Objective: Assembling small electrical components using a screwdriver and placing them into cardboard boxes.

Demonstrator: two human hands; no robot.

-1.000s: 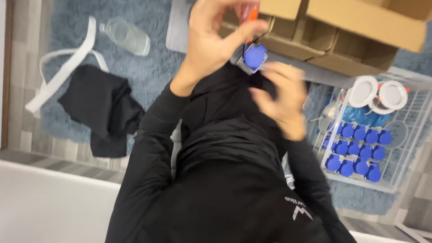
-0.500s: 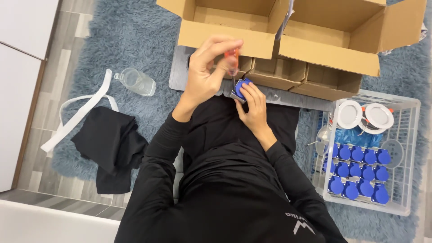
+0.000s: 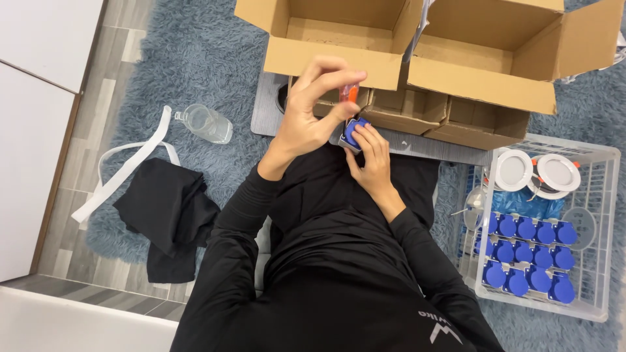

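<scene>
So, compared with a moment back, the whole view settles: half a second ago the hands were already down near the boxes, and a full second ago they were way up close to the camera and blurry, so the work looks to have moved from a close look back down to the lap. Biggest stuff first: the shaggy blue-grey rug (image 3: 195,58) covers most of the floor, with two open brown cardboard boxes (image 3: 456,52) sitting at the top edge, flaps out. Off to the right there's a white wire basket (image 3: 603,195) with rows of blue round-capped parts (image 3: 528,251) and a couple of white round disc lights (image 3: 535,171) in it. On the left lies a crumpled black cloth (image 3: 166,212) with a white strap (image 3: 124,173) looped beside it, and a clear plastic bottle (image 3: 205,124) on its side nearby. Now the small bit: the left hand (image 3: 310,114) is pinching a small orange-red piece (image 3: 351,92) between its fingertips, just above the small blue-faced square part (image 3: 354,132), which the right hand (image 3: 373,160) grips from below, right in front of the boxes. My guess is the orange bit is going onto the blue part.
</scene>
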